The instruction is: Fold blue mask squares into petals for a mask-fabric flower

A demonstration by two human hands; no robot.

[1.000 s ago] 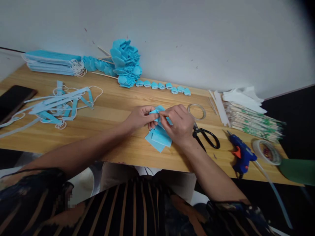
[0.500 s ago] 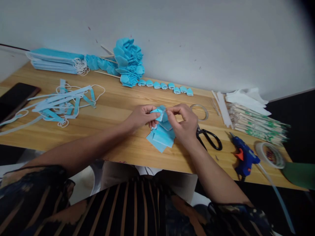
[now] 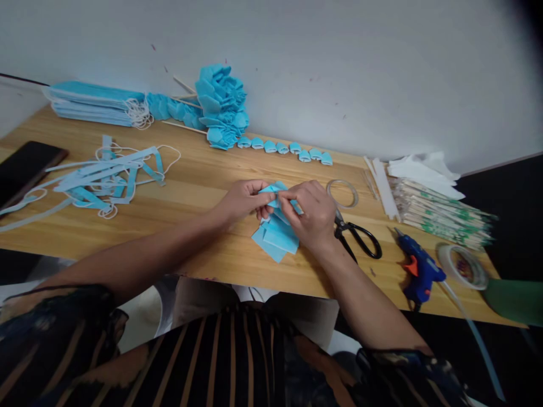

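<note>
My left hand [image 3: 249, 199] pinches a small piece of blue mask fabric [image 3: 276, 186] between thumb and fingers, just above the table. At that piece's right edge, the closed fingertips of my right hand [image 3: 311, 215] press against the left thumb tip; the fingers partly cover the fold there. Below both hands lies a loose pile of flat blue fabric squares [image 3: 278, 240]. Black-handled scissors [image 3: 360, 237] rest to the right, partly behind my right wrist. A row of several folded blue petals [image 3: 282, 148] runs along the back of the table.
At the back left are stacked masks [image 3: 93, 104] and blue fabric flowers [image 3: 223, 104] on sticks. Cut strips with ear loops [image 3: 112, 178] and a phone [image 3: 29, 169] lie left. Rightward are a tape ring [image 3: 343, 193], wrapped sticks [image 3: 441, 212] and a blue glue gun [image 3: 419, 268].
My right hand has shifted slightly left, bringing its fingertips against the left thumb and over the piece's right side. My left hand has stayed nearly still.
</note>
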